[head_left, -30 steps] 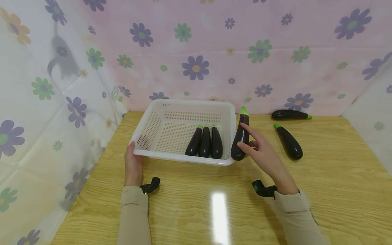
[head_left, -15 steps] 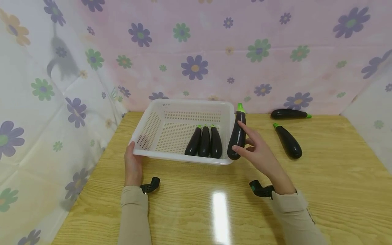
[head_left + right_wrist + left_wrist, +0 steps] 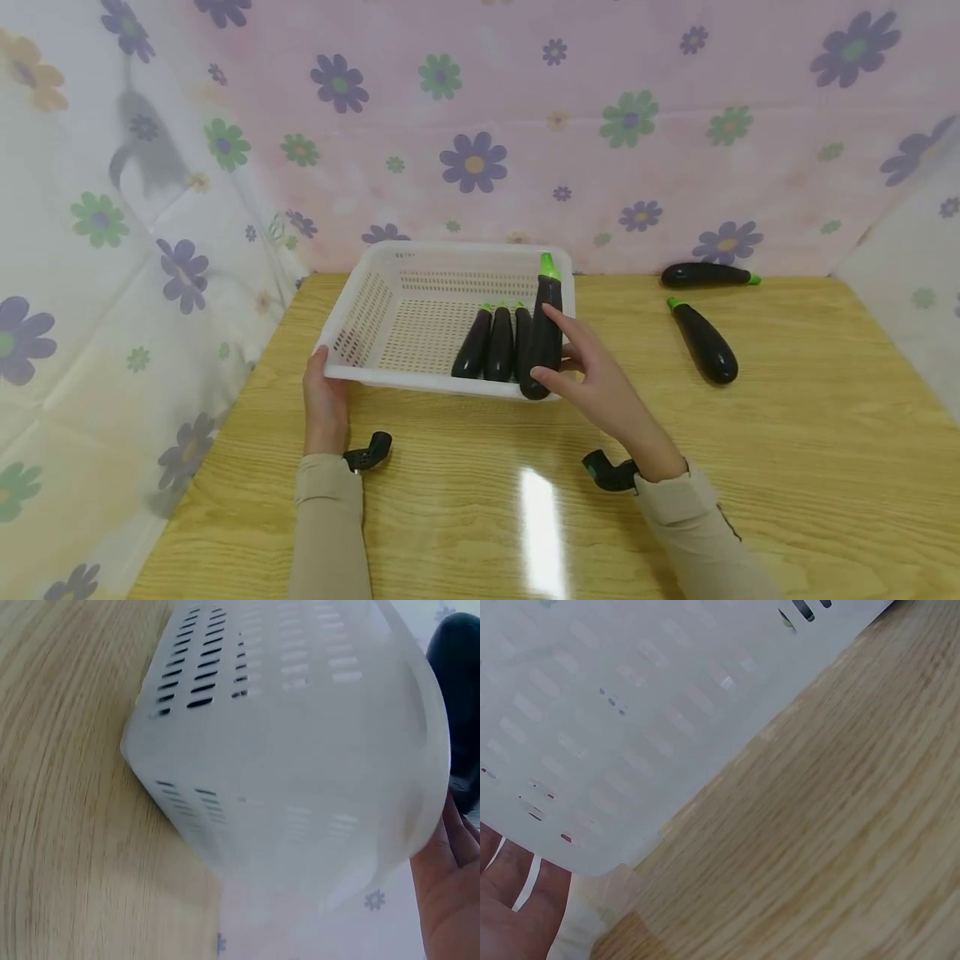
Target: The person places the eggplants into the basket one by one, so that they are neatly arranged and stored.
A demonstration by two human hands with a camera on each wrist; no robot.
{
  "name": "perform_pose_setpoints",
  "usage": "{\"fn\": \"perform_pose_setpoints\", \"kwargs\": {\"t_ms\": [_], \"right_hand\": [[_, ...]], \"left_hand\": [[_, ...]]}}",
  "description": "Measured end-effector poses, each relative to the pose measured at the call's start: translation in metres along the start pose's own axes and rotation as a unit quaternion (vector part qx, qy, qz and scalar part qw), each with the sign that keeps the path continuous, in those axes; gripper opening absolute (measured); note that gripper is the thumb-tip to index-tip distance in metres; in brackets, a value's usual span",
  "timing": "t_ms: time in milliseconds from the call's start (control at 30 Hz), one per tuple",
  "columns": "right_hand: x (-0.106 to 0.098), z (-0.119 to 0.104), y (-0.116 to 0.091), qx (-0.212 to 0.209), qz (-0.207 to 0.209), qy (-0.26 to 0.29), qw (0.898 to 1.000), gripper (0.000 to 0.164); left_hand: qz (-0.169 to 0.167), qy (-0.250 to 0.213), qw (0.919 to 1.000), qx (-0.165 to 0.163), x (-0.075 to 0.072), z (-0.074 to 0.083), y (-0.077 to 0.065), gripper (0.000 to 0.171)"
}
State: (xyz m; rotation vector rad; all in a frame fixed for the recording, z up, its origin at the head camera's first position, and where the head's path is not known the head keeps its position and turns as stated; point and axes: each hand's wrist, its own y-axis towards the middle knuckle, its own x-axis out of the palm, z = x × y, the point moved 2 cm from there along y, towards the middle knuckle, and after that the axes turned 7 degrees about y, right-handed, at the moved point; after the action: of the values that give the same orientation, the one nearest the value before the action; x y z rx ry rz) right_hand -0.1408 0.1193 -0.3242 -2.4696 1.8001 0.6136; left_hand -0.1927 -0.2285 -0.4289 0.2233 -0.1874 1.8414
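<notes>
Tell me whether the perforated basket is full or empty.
Neither: the white perforated basket is partly filled. Three eggplants lie inside toward its right, while its left half holds none.

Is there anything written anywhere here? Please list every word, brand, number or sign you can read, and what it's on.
None: no readable text in any view.
The white basket shows only holes, the held eggplant plain skin, the cloth printed flowers.
Any marking on the black wrist devices is too small to read.
</notes>
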Motion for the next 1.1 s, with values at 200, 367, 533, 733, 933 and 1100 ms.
{"fn": "perform_pose_setpoints", "kwargs": {"t_ms": [200, 367, 533, 733, 933, 1100], "right_hand": [[0.012, -0.001, 0.004, -0.009, -0.025, 0.000, 1.000, 0.068], [0.022, 0.013, 0.013, -0.013, -0.029, -0.021, 0.999, 0.066], [0.029, 0.019, 0.019, -0.006, -0.016, -0.029, 0.999, 0.065], [0.031, 0.020, 0.024, 0.006, -0.022, -0.022, 0.999, 0.064], [0.026, 0.020, 0.031, 0.039, -0.036, -0.002, 0.999, 0.064], [0.022, 0.019, 0.039, 0.075, -0.050, 0.024, 0.996, 0.066]], "left_hand": [[-0.007, -0.021, 0.9997, 0.000, 0.000, 0.000, 0.000, 0.046], [-0.011, -0.021, 0.9997, -0.002, 0.002, 0.000, -0.001, 0.046], [-0.015, -0.020, 0.9997, 0.003, 0.000, 0.001, 0.000, 0.045], [-0.009, -0.016, 0.9998, -0.001, -0.003, -0.001, 0.000, 0.045], [-0.007, -0.027, 0.9996, -0.001, -0.002, 0.000, 0.002, 0.045], [-0.011, -0.025, 0.9996, -0.002, -0.002, 0.000, 0.003, 0.045]]}}
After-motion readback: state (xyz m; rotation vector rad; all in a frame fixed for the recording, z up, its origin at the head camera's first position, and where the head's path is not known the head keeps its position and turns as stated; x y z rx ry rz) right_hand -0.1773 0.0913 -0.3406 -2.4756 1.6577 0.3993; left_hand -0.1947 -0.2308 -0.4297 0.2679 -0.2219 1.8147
